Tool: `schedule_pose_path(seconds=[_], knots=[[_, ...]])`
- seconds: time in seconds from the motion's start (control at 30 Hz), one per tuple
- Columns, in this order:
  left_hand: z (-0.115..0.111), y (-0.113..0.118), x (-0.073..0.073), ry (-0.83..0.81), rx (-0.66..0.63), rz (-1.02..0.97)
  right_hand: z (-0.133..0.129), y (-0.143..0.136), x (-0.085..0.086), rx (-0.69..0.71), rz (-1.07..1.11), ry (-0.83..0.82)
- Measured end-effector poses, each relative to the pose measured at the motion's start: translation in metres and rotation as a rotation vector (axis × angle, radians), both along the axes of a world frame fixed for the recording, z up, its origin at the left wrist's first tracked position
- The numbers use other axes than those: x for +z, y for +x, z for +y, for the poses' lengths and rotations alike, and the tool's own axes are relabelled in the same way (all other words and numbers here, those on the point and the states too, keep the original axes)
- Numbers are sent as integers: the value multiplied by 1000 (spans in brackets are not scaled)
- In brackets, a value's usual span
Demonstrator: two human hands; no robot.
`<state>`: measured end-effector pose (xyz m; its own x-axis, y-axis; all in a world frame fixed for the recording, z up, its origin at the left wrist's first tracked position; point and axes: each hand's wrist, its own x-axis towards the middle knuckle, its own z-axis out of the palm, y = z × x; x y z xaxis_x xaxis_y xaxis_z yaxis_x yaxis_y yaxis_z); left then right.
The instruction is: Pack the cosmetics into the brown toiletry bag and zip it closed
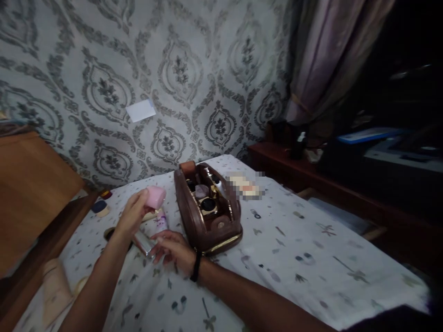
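My left hand is closed on a small pink item, held above the patterned sheet. Just to its right and nearer to me, my right hand has its fingers at the end of a silver cylinder; whether it grips the cylinder is unclear. A white and purple tube lies between the hands. Right of them stands a brown bag, unzipped, with bottles and a round black-topped item inside.
A beige tube lies at the lower left, and a dark-capped jar sits farther back. Behind the bag's right side is a blurred-out flat item. A wooden headboard borders the left; a reddish-brown cabinet stands right.
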<state>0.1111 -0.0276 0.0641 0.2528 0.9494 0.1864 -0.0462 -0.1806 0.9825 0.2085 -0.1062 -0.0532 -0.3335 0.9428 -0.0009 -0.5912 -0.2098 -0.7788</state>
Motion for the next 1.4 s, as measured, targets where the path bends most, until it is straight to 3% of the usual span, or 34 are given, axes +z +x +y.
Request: schedule_pose_path(seconds=[0.3, 0.47, 0.73, 0.87, 1.03, 1.23, 1.4], knots=[[-1, -35, -32, 95, -73, 126, -2, 1, 6, -21, 6, -10], [-2, -51, -44, 59, -287, 147, -1, 1, 7, -36, 49, -35], [-7, -65, -39, 111, -492, 289, -2, 0, 10, -91, 76, -87], [-6, -66, -39, 77, -470, 274, -4, -1, 11, -129, 76, -75], [-7, -68, -33, 61, -386, 450, -4, -2, 9, -166, 70, -35], [-10, -70, -34, -139, -439, 414, -5, -1, 10, -177, 63, -39], [-12, -68, -33, -148, -450, 376, -6, -1, 13, -181, 67, -51]])
